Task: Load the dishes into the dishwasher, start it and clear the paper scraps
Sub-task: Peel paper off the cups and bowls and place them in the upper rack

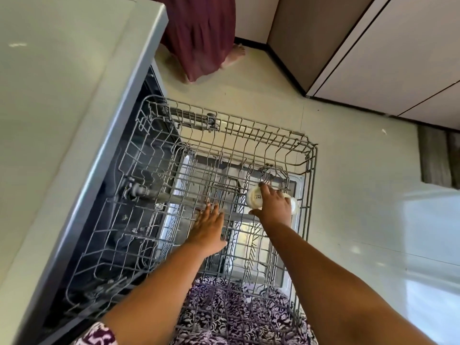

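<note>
Filling the left side, the dishwasher (57,108) is seen from above, its pale top lit. Cream floor (361,170) is spread across the right, with cabinets (385,46) set along the far edge. The wire rack (249,138) is pulled fully out over the lowered door (297,181), which is glimpsed through the wires. At the top, a maroon skirt (201,33) and a bare foot (236,54) are caught beside the machine. A patterned dress (236,314) is seen under the rack's near end. Now the hands: the left hand (209,230) is stretched flat over the rack's middle, fingers straight and slightly spread, nothing held; contact with the wires cannot be judged. The right hand (273,205) is curled over a white cup (255,196), thumb underneath. The cup is held tilted at the rack's right side, base turned leftward.
</note>
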